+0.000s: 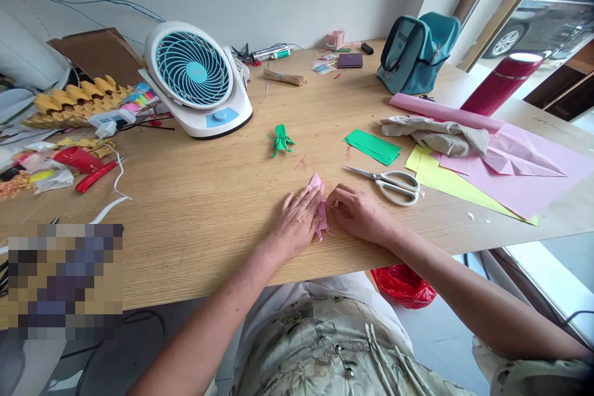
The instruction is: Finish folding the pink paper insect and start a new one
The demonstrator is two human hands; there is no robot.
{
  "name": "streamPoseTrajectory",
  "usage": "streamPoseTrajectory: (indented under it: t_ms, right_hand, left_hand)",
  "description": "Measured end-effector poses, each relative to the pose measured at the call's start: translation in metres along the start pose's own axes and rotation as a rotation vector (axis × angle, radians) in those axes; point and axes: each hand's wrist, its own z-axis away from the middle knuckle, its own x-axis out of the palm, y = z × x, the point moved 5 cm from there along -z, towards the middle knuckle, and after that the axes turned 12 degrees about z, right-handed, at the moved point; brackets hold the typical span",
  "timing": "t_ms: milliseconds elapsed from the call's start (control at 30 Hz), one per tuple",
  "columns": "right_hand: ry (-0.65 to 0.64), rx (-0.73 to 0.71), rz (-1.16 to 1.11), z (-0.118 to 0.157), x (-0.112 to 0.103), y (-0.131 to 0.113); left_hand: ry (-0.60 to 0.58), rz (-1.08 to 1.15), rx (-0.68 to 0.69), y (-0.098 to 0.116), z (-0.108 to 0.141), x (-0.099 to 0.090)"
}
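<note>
Pink folded paper under my flattened left hand, my right hand curled at its three o'clock, grip unclear

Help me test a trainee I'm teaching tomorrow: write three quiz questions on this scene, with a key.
1. Which hand lies flat over the pink folded paper?
2. True or false: the scissors lie nearer the right hand than the left hand.
3. What colour is the folded-paper figure between the desk fan and the scissors: A) red; B) green; C) yellow?

Key: 1. Left hand; 2. True; 3. B.
</note>
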Motion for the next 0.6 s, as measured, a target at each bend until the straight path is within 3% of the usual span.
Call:
streamPoseTrajectory:
  t_ms: [433, 600]
  right_hand:
    - [0.051, 0.154, -0.13, 0.002, 0.004, 0.015]
    - [0.036, 0.145, -0.17, 0.001, 0.006, 0.013]
  left_hand:
    - [0.004, -0.01, 0.0, 0.002, 0.0, -0.002]
    - [0.003, -0.019, 0.008, 0.002, 0.0, -0.001]
